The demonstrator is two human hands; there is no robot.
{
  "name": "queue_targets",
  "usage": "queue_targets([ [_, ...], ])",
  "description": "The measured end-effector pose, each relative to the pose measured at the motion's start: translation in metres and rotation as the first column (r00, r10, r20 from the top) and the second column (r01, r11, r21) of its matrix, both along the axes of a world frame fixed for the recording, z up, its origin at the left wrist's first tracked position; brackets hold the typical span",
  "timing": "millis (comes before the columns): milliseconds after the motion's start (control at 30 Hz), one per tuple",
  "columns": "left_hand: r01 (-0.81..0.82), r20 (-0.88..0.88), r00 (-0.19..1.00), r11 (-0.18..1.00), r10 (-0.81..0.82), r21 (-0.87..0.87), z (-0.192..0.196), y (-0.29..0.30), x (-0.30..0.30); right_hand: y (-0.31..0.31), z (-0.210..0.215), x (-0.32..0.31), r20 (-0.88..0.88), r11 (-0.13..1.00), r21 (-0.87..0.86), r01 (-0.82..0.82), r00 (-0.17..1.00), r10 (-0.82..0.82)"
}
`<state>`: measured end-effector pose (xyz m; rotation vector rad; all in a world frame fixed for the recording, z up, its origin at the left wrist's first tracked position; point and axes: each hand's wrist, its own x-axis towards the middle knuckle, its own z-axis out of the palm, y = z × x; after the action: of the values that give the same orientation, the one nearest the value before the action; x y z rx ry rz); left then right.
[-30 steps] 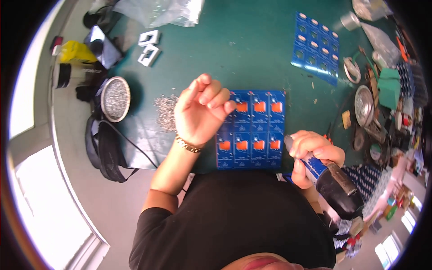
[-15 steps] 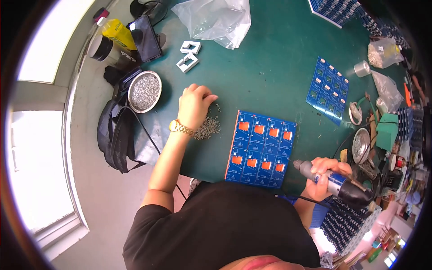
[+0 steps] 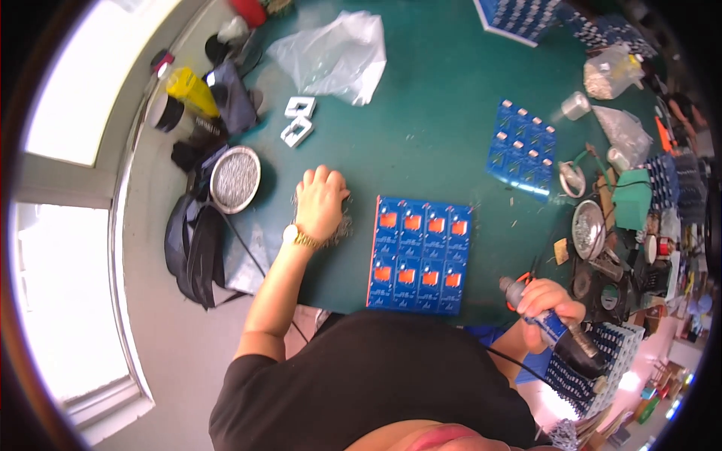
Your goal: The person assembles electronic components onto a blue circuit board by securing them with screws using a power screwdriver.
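A wide green worktable [image 3: 429, 143] fills most of the view, seen from above by a person in a black top [image 3: 376, 383] sitting at its near edge. A crumpled clear plastic bag [image 3: 335, 56] lies at the far side of the table.

In front of the person, near the table's near edge, lies a blue circuit board panel [image 3: 420, 254] made of two rows of small boards, each with an orange square on it. A second, smaller blue panel [image 3: 523, 148] with pale parts on it lies further back and to the right, well apart from the first. A round metal dish [image 3: 235, 179] sits at the table's left edge, beside a dark bag with straps [image 3: 197, 248] hanging off that edge. Two small white square frames [image 3: 298, 120] lie just beyond the dish.

The left hand [image 3: 322, 203] rests palm down on a small pile of tiny silvery parts [image 3: 342, 225], just left of the orange-squared panel, fingers curled loosely over the pile; whether they pinch any part cannot be told. A gold watch [image 3: 298, 237] circles that wrist.

The right hand [image 3: 547, 302] is clenched around the blue and black handle of a powered screwdriver [image 3: 556, 331], held off the table's near right corner, just right of the panel and not touching it. A dark cord trails from the tool toward the person.

The right edge of the table is crowded with small tools and containers, too cluttered to tell apart.
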<state>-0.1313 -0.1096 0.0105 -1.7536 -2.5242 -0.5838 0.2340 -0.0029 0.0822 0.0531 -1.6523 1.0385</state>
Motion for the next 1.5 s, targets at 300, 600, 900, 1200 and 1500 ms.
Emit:
queue_targets([
  [300, 0.118, 0.097, 0.987, 0.990, -0.126, 0.082, 0.012, 0.006, -0.009, -0.043, -0.029, 0.009, -0.003, 0.933, -0.283, 0.224, 0.972, -0.234],
  [600, 0.118, 0.108, 0.963, 0.744, -0.249, 0.658, 0.068, 0.099, 0.027, -0.053, -0.035, 0.001, 0.182, 0.902, -0.304, 0.306, 0.948, -0.260],
  [900, -0.120, 0.712, 0.375, 0.730, -0.594, 0.673, 0.092, 0.149, 0.039, -0.048, -0.039, 0.005, 0.187, 0.883, -0.330, 0.333, 0.940, -0.285],
  [1200, 0.011, 0.693, 0.459, 0.784, -0.556, 0.621, 0.082, 0.090, 0.057, -0.033, -0.028, 0.009, 0.213, 0.824, -0.331, 0.460, 0.887, -0.410],
  [1500, -0.104, 0.664, 0.558, 0.753, -0.497, 0.650, 0.055, 0.093, 0.054, -0.040, -0.039, 0.007, 0.186, 0.842, -0.193, 0.504, 0.861, -0.473],
])
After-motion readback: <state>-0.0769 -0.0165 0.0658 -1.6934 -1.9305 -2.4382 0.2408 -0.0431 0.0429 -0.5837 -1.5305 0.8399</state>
